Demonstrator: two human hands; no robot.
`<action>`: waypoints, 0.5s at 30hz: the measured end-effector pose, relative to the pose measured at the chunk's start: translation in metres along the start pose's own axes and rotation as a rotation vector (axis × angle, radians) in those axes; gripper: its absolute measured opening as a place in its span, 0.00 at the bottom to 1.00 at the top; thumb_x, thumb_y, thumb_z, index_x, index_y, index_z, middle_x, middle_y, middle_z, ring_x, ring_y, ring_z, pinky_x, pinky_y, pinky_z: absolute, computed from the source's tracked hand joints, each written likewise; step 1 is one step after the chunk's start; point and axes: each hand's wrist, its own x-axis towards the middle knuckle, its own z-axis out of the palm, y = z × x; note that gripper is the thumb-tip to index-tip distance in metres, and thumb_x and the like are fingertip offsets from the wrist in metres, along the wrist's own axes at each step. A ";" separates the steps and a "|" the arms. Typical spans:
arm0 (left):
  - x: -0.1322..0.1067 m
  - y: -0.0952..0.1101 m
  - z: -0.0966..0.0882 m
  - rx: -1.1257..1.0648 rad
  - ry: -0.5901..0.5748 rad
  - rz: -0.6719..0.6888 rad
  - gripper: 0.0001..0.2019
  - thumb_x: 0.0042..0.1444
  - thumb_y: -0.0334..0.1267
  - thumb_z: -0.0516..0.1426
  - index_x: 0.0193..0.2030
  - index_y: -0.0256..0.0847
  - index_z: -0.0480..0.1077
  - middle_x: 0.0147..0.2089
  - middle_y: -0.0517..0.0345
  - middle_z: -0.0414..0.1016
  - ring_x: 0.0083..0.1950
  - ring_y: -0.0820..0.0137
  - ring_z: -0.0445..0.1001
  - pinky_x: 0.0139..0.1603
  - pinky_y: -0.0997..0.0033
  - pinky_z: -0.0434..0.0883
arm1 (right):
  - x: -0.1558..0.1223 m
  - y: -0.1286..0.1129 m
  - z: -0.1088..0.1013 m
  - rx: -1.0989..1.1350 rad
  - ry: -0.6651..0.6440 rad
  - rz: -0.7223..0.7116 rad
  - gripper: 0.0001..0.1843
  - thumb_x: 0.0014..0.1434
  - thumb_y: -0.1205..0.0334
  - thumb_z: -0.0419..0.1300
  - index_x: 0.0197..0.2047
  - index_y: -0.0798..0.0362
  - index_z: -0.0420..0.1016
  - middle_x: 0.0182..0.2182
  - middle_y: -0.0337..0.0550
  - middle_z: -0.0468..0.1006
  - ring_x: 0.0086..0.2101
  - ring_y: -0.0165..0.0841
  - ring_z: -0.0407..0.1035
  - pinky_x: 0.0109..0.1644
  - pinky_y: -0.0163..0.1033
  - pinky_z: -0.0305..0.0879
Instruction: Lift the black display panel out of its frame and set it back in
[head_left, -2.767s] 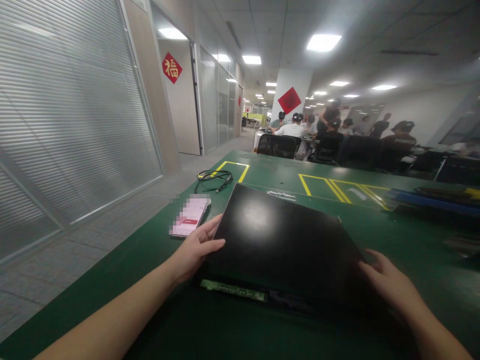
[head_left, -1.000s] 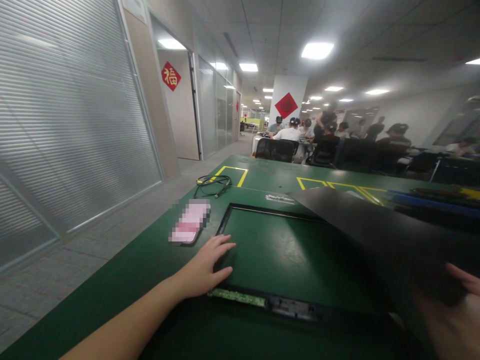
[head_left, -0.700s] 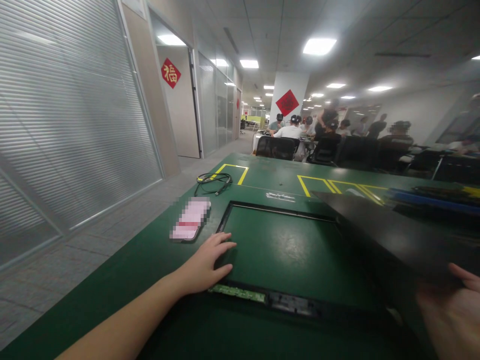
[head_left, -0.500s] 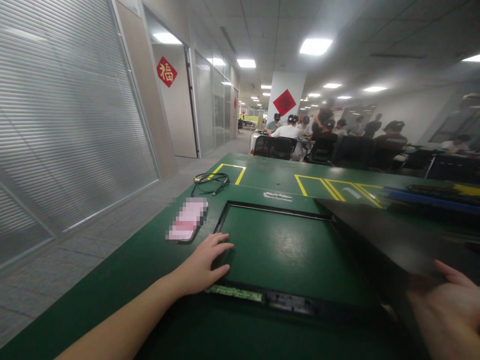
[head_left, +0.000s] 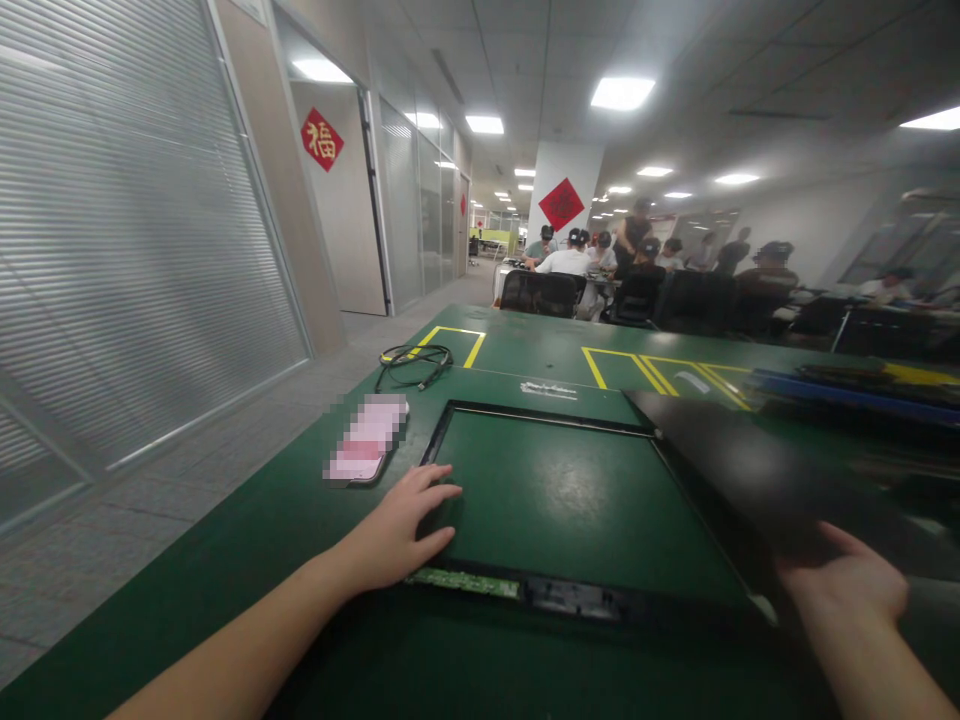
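Observation:
A thin black rectangular frame (head_left: 540, 415) lies flat on the green table (head_left: 225, 560), with a green circuit strip (head_left: 461, 583) along its near edge. My left hand (head_left: 397, 530) rests flat on the frame's near left corner, fingers spread. A black panel (head_left: 757, 470) sits low to the right of the frame, its near edge under my right hand (head_left: 847, 585). The right hand's thumb sticks out over the panel; its fingers are hidden.
A phone (head_left: 366, 450) lies left of the frame, and a coiled black cable (head_left: 411, 362) behind it. Yellow tape lines (head_left: 645, 370) mark the far table. Blue and dark parts (head_left: 847, 395) lie at the right. Several people sit at tables in the background. A glass wall runs along the left.
The black panel was lifted off the frame and carried to the right, then lowered beside it. My left hand moved onto the frame's corner and has stayed there.

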 end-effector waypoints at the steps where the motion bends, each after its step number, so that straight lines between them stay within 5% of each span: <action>1: 0.000 -0.001 0.000 0.002 -0.001 -0.002 0.26 0.65 0.46 0.62 0.69 0.49 0.75 0.79 0.44 0.64 0.80 0.45 0.59 0.78 0.34 0.56 | 0.000 0.002 -0.001 -0.004 0.028 0.013 0.23 0.34 0.75 0.56 0.36 0.48 0.72 0.45 0.44 0.82 0.34 0.38 0.79 0.33 0.48 0.81; 15: 0.002 0.003 -0.002 0.021 0.002 0.032 0.25 0.66 0.49 0.62 0.68 0.49 0.76 0.77 0.44 0.69 0.79 0.46 0.62 0.81 0.32 0.48 | -0.015 0.001 0.004 -0.056 0.039 0.073 0.24 0.34 0.76 0.55 0.37 0.48 0.72 0.48 0.44 0.82 0.37 0.39 0.80 0.44 0.57 0.83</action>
